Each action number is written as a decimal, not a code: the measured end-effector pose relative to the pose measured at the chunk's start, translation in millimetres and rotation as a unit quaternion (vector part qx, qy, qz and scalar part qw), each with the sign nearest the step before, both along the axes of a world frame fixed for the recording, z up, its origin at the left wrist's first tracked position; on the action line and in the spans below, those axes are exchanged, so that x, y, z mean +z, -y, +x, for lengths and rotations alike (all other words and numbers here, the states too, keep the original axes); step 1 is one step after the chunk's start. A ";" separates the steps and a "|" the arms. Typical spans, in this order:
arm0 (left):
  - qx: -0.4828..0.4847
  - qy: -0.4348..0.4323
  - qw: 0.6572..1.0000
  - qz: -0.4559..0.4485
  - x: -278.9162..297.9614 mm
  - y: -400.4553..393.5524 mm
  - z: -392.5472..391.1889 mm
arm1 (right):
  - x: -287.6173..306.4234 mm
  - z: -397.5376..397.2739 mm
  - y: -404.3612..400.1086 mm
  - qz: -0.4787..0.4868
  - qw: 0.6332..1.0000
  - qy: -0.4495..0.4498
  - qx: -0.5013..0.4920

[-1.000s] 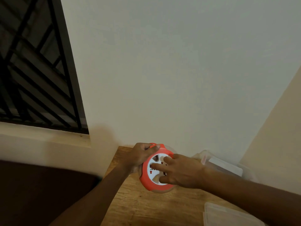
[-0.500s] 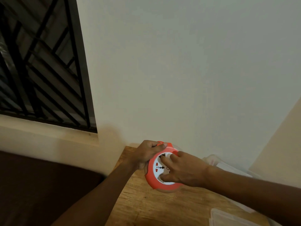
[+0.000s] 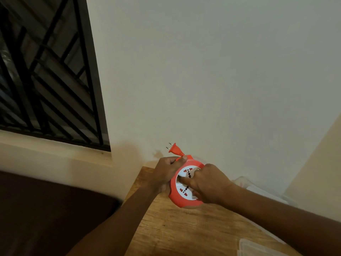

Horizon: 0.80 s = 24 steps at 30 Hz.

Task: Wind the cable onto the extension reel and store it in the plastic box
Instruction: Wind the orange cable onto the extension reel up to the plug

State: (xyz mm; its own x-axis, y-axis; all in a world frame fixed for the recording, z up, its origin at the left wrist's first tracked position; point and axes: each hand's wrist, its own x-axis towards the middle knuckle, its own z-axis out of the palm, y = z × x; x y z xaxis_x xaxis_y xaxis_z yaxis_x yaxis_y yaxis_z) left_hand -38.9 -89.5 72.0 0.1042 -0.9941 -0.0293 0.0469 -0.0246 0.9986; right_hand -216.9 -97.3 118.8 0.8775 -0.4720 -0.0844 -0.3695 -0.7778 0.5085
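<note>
Left hand [image 3: 167,172] grips reel [image 3: 181,198] (plug [image 3: 175,149] upright); right hand [image 3: 207,183] seemingly pinches its white face

I see an orange-red extension reel [image 3: 186,183] with a white face dotted by dark socket holes and small red marks. Its plug [image 3: 175,149] matches in orange-red. The tabletop [image 3: 184,230] shows warm brown wood grain. The plastic box [image 3: 258,191] looks clear, maybe whitish. Black diagonal bars cross the window grille [image 3: 46,71].
</note>
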 end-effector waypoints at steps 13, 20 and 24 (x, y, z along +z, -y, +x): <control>0.066 -0.073 0.995 0.014 -13.6 -5.7 5.2 | -26.2 -35.3 5.6 0.171 0.882 0.427 -0.105; 0.124 -0.111 0.986 0.025 -28.2 -15.3 10.9 | -79.9 -26.8 -5.4 0.494 0.439 0.678 -0.321; 0.138 -0.040 0.988 0.051 -31.9 -21.3 19.1 | -97.6 -16.7 -9.1 0.537 0.351 0.706 -0.301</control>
State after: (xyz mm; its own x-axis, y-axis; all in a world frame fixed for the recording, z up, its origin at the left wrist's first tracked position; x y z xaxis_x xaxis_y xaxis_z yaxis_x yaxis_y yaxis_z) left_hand -19.8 -68.2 40.0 0.3642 -0.9196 -0.1469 0.1453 -0.0997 0.9844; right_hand -233.6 -88.3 21.2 0.1717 -0.9687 -0.1791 0.0742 0.1940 -0.9782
